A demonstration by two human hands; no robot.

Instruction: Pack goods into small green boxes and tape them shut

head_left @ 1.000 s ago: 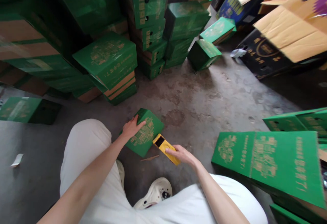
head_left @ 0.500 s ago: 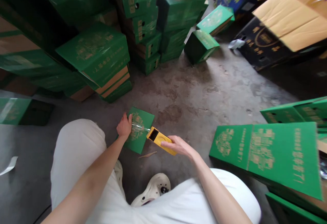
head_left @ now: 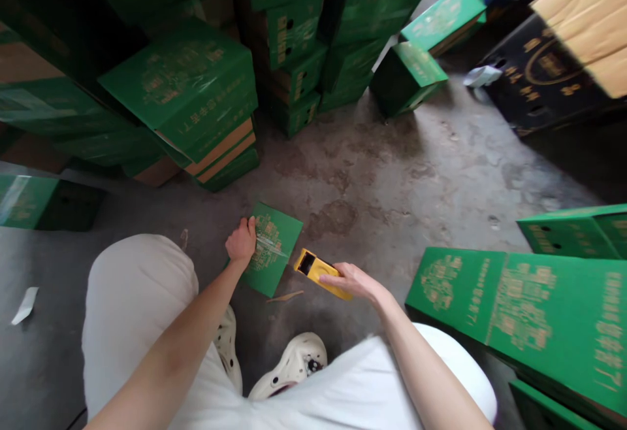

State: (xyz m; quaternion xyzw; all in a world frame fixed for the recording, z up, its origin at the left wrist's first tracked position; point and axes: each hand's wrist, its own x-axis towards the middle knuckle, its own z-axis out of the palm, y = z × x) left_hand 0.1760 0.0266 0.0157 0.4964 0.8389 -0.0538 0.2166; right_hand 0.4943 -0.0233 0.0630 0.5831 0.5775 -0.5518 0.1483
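Observation:
A small green cardboard box (head_left: pixel 280 264) with gold print lies on the floor between my knees, seen from above. My left hand (head_left: pixel 241 240) grips its left edge, fingers closed against it. A strip of clear tape (head_left: pixel 271 246) runs across the box top toward its right edge. My right hand (head_left: pixel 353 280) is wrapped round a yellow tape dispenser (head_left: pixel 321 273), whose dark-mouthed end points at the box. A small gap of floor shows between the dispenser and the box. My left palm side and the box's lower sides are hidden.
Stacked green boxes (head_left: pixel 196 90) stand ahead on the left. A long green box (head_left: pixel 519 306) lies beside my right knee. A black carton (head_left: pixel 543 77) with tan flaps stands at the far right. A brown scrap (head_left: pixel 285 297) and a white paper strip (head_left: pixel 24 306) lie on the floor.
The tape dispenser in my right hand has moved right, away from the box. The tape that stretched between them no longer reaches the dispenser. My left hand stays on the box; the view has shifted slightly.

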